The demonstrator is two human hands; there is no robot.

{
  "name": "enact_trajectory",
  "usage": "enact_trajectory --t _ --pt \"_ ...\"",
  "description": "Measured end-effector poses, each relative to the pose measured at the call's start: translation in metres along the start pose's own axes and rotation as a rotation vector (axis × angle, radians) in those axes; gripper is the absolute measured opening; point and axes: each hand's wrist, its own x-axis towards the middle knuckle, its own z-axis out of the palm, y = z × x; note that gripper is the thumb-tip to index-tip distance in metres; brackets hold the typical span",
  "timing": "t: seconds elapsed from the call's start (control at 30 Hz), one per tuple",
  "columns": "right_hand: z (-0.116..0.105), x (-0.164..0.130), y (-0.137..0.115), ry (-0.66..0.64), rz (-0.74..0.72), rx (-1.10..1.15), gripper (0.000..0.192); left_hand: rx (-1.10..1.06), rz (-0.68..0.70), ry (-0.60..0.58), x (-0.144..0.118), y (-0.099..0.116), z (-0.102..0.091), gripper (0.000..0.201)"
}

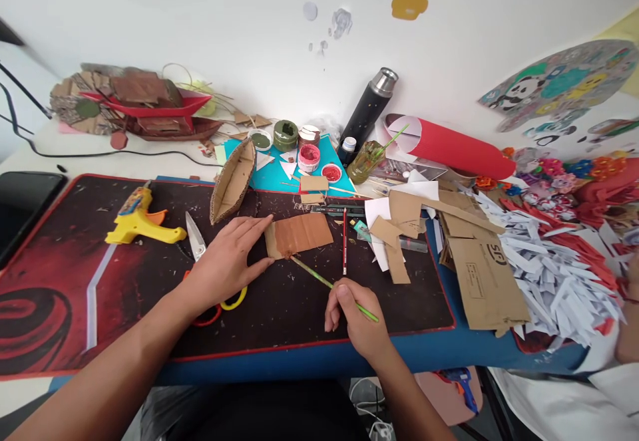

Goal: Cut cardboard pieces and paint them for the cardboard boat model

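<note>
Cardboard piece (298, 235) mid-mat, mostly painted brown | left hand (227, 261) flat, pinning its left edge | right hand (355, 318) below it, gripping paintbrush (329, 285), tip at lower edge | left strip seemingly unpainted

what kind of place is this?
Probably a home craft desk against a wall. Signs: a yellow glue gun, open paint pots and cardboard offcuts. The right hand holds a paintbrush to a cardboard piece pinned by the left hand.
</note>
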Motion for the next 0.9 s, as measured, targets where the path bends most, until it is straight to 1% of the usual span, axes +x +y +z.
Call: enact_trajectory --t 0.13,0.2,0.27,0.37,0.43,0.5,0.67,0.83,0.9 --pt "0.008 0.003 0.002 -0.03 -0.01 0.005 0.06 0.001 -0.002 -0.004 0.0 0.0 -0.001 0.075" --pt "0.007 0.005 0.002 -0.039 -0.019 -0.009 0.06 -0.002 -0.006 -0.008 0.0 0.001 -0.002 0.075" --pt "0.002 0.005 0.002 -0.023 -0.02 -0.022 0.06 -0.007 -0.008 -0.012 0.0 0.001 -0.002 0.075" --pt "-0.009 0.003 0.0 0.04 -0.015 -0.016 0.059 -0.008 -0.004 -0.002 0.0 0.0 -0.001 0.074" --pt "-0.013 0.003 -0.001 0.075 -0.014 0.0 0.058 -0.005 0.003 0.006 0.0 0.0 0.0 0.074" --pt "-0.011 0.003 -0.002 0.076 -0.016 0.008 0.058 0.0 0.007 0.007 0.0 0.0 0.0 0.074" --pt "0.0 0.006 -0.002 0.001 -0.047 -0.034 0.058 -0.003 0.0 0.0 0.0 0.001 -0.001 0.074" --pt "-0.005 0.004 -0.002 0.057 -0.04 -0.051 0.059 -0.005 -0.016 -0.014 0.001 0.002 -0.002 0.074" --pt "-0.003 0.005 -0.002 0.058 -0.04 -0.057 0.059 -0.006 -0.022 -0.019 0.001 0.002 -0.003 0.075"
